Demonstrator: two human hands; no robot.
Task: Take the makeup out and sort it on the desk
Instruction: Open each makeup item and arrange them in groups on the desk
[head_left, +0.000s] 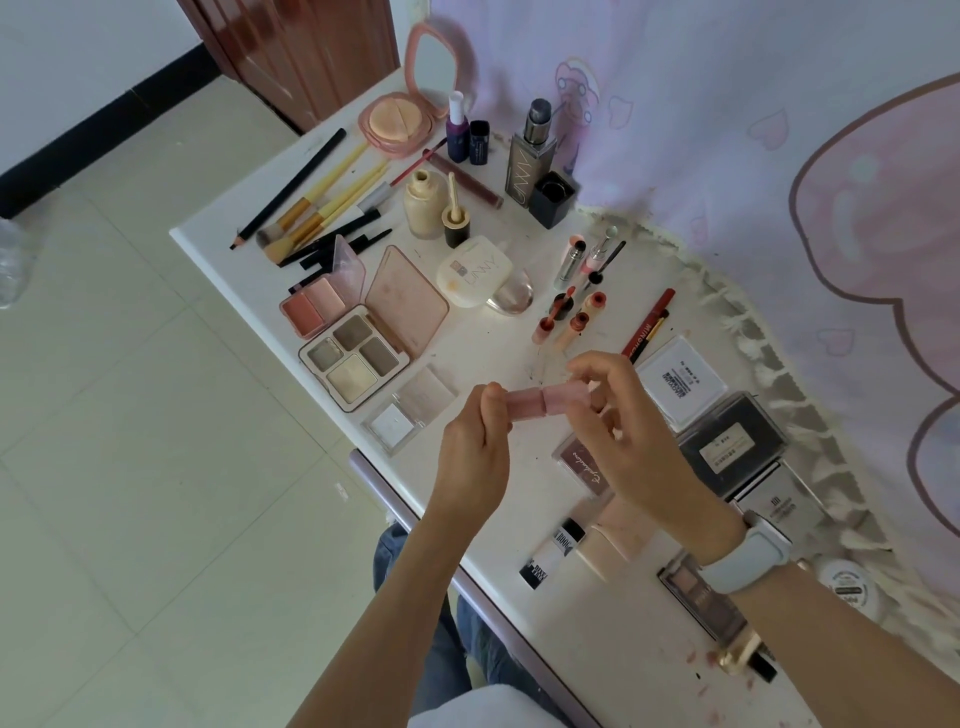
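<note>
Your two hands meet above the middle of the desk (244, 249), so anything below them is reached around them. Ahead, open palettes (358, 358) with raised lids block the left side, and upright bottles (530, 166) stand at the far end near the mirror compact (400, 122). Loose lip tubes (566, 317) lie just beyond your fingers. Boxes (727, 441) crowd the right edge. Bare desktop shows near you, between your forearms, and along the left rim beside the brushes (317, 208).

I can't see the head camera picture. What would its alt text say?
Two hands hold a small pink tube over a white desk, the left hand pinching one end and the right hand the other. Behind them lie open eyeshadow palettes, brushes, bottles and lip tubes.
</note>
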